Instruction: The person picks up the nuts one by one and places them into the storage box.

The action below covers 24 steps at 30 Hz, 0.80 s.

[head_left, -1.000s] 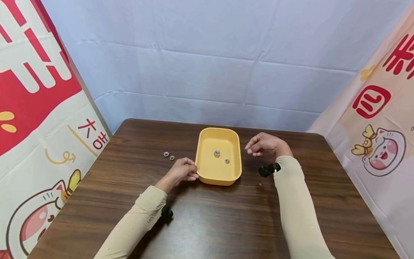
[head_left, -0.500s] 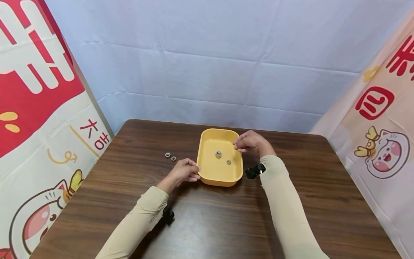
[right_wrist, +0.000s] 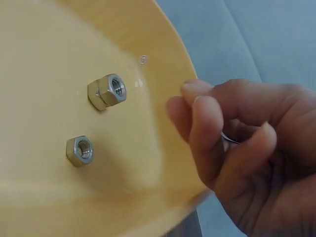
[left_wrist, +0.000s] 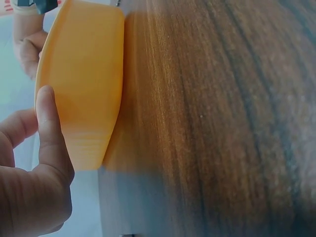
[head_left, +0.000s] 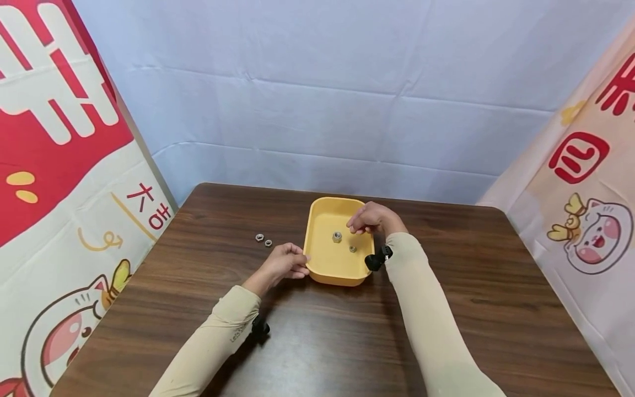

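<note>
A yellow tray (head_left: 324,268) sits on the table, and my left hand (head_left: 283,263) pinches its near-left rim. In the left wrist view, one finger (left_wrist: 48,116) lies against the outer wall. My right hand (head_left: 373,218) is over the tray's right side, fingers bent together. A small silvery metal piece (right_wrist: 230,139) peeks out between those fingers, mostly hidden; I cannot tell its kind. Inside the tray are a larger hex nut (right_wrist: 107,92), which looks like two stacked, and a smaller hex nut (right_wrist: 80,150). A tiny ring-shaped spot (right_wrist: 143,60) shows on its inner surface.
Two metal nuts lie on the brown wooden table (head_left: 317,342) left of the tray, a larger nut (head_left: 259,237) and a smaller nut (head_left: 268,243). A pale cloth (head_left: 317,110) hangs behind the table, with printed banners at both sides.
My right hand has moved left from beside the tray to over its right side. The left hand keeps hold of the rim, and the nuts inside stay in place.
</note>
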Each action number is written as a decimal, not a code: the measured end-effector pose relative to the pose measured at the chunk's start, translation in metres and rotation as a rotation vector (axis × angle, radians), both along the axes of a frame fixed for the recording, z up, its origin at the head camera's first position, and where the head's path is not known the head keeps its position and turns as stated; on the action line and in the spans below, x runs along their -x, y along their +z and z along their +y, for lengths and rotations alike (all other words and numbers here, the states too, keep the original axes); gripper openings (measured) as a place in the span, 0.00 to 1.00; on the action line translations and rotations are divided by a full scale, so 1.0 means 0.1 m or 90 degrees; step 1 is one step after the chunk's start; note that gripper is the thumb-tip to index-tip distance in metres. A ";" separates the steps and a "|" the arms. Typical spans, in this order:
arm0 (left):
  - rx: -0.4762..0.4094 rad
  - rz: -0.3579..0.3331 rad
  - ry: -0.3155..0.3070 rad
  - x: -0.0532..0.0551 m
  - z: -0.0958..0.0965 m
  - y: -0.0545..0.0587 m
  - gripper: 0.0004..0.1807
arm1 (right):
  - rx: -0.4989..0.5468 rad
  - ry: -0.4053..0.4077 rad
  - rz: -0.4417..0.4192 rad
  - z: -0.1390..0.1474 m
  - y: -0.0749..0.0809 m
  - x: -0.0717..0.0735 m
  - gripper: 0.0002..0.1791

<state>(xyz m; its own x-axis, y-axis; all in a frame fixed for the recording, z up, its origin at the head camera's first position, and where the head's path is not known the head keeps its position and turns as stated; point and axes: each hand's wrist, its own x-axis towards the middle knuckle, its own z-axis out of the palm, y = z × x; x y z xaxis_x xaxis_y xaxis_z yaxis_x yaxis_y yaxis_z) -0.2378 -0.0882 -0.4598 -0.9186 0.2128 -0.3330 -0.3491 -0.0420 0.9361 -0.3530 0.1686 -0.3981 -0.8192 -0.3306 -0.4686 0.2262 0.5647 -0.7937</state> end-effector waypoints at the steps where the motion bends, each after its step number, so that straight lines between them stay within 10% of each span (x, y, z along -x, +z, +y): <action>1: -0.003 -0.004 0.001 0.00 0.00 0.00 0.12 | -0.018 0.011 -0.001 -0.02 0.00 0.01 0.12; 24: -0.020 -0.001 0.002 -0.01 -0.01 0.00 0.10 | -0.102 0.050 -0.008 -0.15 0.03 0.03 0.12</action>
<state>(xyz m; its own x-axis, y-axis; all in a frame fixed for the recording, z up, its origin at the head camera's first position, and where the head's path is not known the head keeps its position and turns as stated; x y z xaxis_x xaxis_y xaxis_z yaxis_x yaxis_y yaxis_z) -0.2365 -0.0889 -0.4596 -0.9186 0.2201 -0.3281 -0.3508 -0.0721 0.9337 -0.3561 0.1534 -0.3950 -0.7873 -0.3135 -0.5310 0.1866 0.6996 -0.6897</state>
